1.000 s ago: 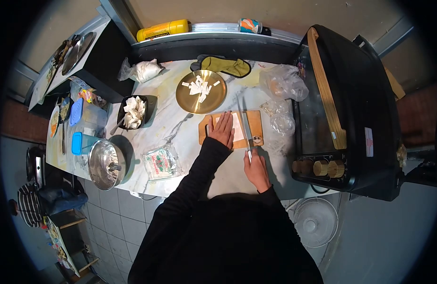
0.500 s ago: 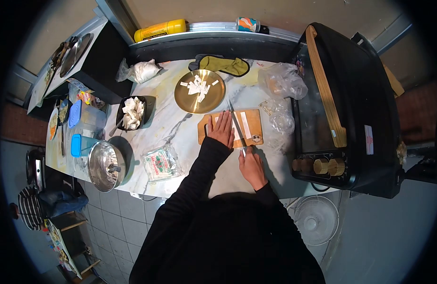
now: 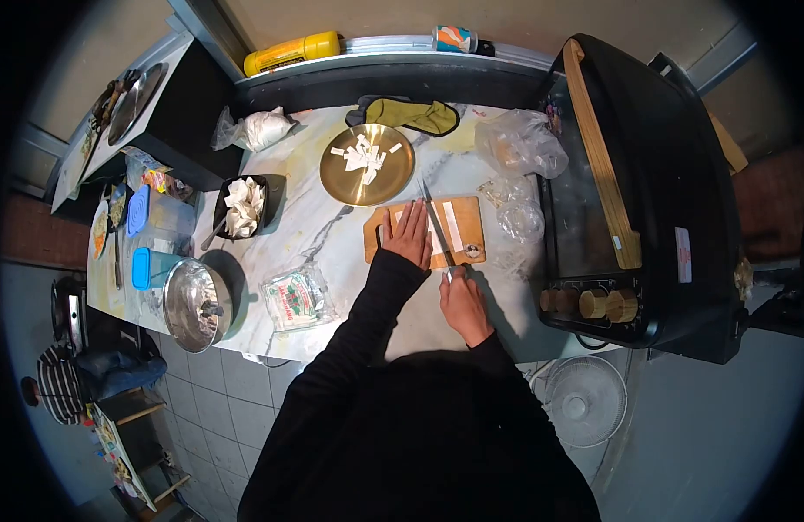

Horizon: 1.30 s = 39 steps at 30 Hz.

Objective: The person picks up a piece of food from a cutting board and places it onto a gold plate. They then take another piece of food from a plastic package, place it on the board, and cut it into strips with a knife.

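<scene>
On the wooden cutting board (image 3: 470,216) my left hand (image 3: 409,235) lies flat, fingers stretched out, over a white sheet that it mostly hides. My right hand (image 3: 465,306) is closed round the handle of a long knife (image 3: 438,228). The blade runs lengthwise across the board, just right of my left fingers, its tip beyond the far edge. To the right of the blade lies a thin white strip (image 3: 453,226). Behind the board stands a gold-coloured round plate (image 3: 339,181) with a pile of short white strips (image 3: 365,160).
A black oven (image 3: 654,200) and plastic bags (image 3: 519,143) bound the right side. Leftward are a printed packet (image 3: 296,298), a steel bowl (image 3: 177,304), a black bowl (image 3: 221,211) and lidded containers (image 3: 158,217). An oven mitt (image 3: 411,115) lies at the back. Another person (image 3: 63,383) sits far left.
The view has shifted very slightly. My hands, the knife and the strips keep almost the same places on the board.
</scene>
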Tool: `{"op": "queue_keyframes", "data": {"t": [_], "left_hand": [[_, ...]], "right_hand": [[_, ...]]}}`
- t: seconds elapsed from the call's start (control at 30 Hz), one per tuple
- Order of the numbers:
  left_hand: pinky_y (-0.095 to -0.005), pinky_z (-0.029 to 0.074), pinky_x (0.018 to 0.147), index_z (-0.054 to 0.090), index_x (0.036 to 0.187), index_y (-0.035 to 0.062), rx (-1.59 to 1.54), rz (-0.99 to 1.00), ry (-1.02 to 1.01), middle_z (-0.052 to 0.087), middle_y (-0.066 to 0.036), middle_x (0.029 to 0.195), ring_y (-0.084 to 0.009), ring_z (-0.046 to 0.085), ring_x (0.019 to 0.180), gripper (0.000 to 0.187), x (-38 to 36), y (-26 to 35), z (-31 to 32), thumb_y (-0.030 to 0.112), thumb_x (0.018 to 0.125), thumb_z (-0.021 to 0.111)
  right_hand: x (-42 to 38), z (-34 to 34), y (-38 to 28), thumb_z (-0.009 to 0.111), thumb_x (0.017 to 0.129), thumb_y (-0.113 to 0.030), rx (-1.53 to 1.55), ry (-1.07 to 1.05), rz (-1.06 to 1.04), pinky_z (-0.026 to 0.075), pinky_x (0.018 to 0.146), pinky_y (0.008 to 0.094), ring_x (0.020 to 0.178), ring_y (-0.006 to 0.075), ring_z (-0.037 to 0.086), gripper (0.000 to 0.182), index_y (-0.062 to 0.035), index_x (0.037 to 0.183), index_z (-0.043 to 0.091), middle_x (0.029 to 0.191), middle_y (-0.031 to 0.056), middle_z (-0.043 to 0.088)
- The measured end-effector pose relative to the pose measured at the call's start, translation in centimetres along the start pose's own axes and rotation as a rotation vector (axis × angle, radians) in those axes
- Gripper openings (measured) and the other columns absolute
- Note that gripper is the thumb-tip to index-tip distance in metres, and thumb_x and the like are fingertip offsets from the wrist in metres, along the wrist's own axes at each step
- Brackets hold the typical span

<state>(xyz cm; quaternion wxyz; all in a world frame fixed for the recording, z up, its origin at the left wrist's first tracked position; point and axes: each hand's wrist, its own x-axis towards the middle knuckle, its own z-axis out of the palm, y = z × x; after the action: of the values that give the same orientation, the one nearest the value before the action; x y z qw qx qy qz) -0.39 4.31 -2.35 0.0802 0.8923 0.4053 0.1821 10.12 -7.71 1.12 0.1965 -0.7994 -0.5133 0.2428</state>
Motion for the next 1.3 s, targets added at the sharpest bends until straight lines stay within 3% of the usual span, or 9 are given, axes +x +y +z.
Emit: {"op": "queue_keyframes", "data": {"t": [0.37,1.0,1.07,1.3], "left_hand": [[-0.0580,0.012,0.114,0.035,0.142,-0.0025,0.037,-0.004,-0.013,0.033,-0.015,0.151,-0.0271,0.026,0.143,0.053,0.2,0.1,0.0,0.022,0.095,0.042],[-0.0594,0.012,0.114,0.036,0.142,-0.0036,0.076,0.000,-0.009,0.035,-0.015,0.150,-0.0270,0.027,0.142,0.054,0.3,0.3,-0.1,0.020,0.093,0.044],[-0.0595,0.012,0.114,0.035,0.142,-0.0037,0.077,0.000,-0.007,0.035,-0.015,0.150,-0.0272,0.027,0.142,0.055,0.2,0.3,0.1,0.020,0.093,0.044],[-0.0564,0.014,0.115,0.030,0.144,-0.0035,0.117,0.001,-0.034,0.032,-0.016,0.151,-0.0264,0.025,0.143,0.056,0.3,0.5,-0.3,0.018,0.093,0.042]], "right_hand": [[0.3,-0.2,-0.1,0.048,0.097,-0.025,0.123,-0.042,0.035,0.044,0.072,0.0591,0.081,0.0527,0.057,0.031,0.0053,0.106,0.046,0.086,0.0345,0.060],[1.7,1.3,0.1,0.049,0.097,-0.024,0.114,0.008,0.028,0.046,0.065,0.0584,0.076,0.0528,0.058,0.031,0.0064,0.098,0.044,0.076,0.0334,0.060],[1.3,1.4,0.1,0.049,0.096,-0.023,0.060,0.072,-0.015,0.048,0.060,0.0549,0.069,0.0488,0.061,0.032,0.0089,0.098,0.047,0.069,0.0299,0.061],[-2.6,1.6,1.4,0.049,0.097,-0.024,0.064,0.081,-0.013,0.047,0.066,0.0561,0.076,0.0510,0.059,0.034,0.0092,0.104,0.048,0.078,0.0322,0.061]]}}
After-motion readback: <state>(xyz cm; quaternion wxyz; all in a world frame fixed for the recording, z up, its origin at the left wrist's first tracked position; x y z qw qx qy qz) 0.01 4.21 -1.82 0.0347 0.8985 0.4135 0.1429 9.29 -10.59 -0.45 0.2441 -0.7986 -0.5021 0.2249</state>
